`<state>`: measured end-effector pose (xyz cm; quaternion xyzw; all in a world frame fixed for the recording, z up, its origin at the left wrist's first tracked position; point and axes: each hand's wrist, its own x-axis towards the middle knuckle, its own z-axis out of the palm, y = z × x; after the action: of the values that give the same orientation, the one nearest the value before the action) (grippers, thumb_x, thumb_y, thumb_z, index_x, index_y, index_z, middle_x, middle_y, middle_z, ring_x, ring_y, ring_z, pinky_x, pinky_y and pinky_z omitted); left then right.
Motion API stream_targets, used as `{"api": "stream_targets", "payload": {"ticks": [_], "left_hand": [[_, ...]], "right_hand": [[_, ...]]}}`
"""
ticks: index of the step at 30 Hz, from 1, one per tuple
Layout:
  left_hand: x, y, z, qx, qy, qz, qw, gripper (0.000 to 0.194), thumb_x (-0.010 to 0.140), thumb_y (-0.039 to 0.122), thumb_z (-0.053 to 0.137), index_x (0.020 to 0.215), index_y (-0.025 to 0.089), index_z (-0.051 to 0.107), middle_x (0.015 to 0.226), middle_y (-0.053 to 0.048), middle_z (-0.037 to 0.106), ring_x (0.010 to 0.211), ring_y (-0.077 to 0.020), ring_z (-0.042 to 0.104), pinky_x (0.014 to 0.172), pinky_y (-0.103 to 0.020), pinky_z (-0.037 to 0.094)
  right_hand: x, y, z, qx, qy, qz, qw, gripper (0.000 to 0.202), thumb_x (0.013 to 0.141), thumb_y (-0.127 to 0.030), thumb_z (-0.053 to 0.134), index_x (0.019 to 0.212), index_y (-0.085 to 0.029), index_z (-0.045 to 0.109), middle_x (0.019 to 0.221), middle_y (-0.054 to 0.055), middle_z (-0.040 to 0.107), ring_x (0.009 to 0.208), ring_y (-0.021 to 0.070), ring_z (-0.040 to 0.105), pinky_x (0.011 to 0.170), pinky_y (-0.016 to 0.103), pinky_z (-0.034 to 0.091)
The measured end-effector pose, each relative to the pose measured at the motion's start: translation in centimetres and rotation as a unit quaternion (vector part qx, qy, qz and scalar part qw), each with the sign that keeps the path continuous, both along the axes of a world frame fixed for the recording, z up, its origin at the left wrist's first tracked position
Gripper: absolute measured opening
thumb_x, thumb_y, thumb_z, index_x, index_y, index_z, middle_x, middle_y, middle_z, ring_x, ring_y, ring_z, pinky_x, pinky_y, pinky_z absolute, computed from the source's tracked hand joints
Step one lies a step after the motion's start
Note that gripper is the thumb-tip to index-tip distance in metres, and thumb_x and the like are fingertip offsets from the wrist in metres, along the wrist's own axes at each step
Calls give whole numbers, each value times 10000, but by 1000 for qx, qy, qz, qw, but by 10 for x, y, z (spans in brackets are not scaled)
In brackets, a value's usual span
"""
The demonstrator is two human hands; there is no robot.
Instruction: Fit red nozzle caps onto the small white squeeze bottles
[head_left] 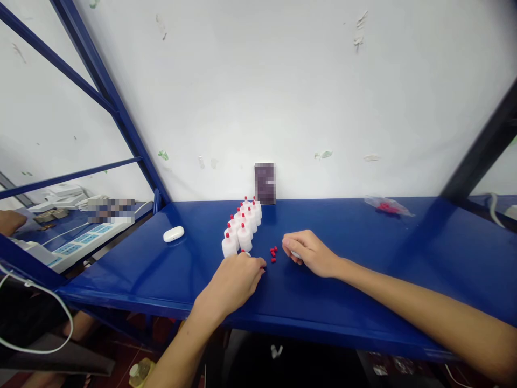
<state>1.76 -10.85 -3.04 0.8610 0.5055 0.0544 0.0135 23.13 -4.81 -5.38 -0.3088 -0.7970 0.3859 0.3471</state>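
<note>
White bottles [229, 246] with red caps stand in two slanting rows on the blue table. My left hand [236, 280] is at the near end of the rows, its fingers curled together; one bottle is partly hidden behind it, and whatever the fingertips hold is too small to make out. Several loose red caps [273, 253] lie between my two hands. To their right, my right hand [309, 252] is closed around a white bottle [297, 254], of which only a small part shows.
A white oval case [173, 234] lies on the table [194, 291] at the left. A clear bag with red pieces [388, 207] is at the back right. A dark blurred box [265, 183] stands by the wall. Beyond the left frame are power strips [83, 245] and another person's hand [12, 222].
</note>
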Motion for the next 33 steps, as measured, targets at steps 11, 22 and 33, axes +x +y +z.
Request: {"api": "stream_targets", "payload": {"ticks": [11,22,33], "left_hand": [[-4,0,1,-32,-29,-11,999,237,936,147,439,954,184,673,916,-72,664,828,-213,645,706,-304,444],[6,-1,6,29,-230,-85,969,127,926,196,544,933,196,670,894,-26,679,756,-135,624,707,-244,492],[42,-1,-21,76,-535,-70,838,120,859,206,673,951,186,746,814,-32,739,627,-109,639,589,-221,530]], "right_hand": [[-4,-1,-1,6,-6,-3,1000,558,970,-552,398,603,-162,555,497,-18,497,472,113,469,541,249,367],[-5,-7,-1,-78,45,78,993,545,968,-540,350,595,-173,502,468,-18,465,450,106,407,491,245,329],[-7,-12,-5,-80,123,146,978,504,914,-547,343,617,-172,501,504,-4,457,453,110,366,463,267,319]]}}
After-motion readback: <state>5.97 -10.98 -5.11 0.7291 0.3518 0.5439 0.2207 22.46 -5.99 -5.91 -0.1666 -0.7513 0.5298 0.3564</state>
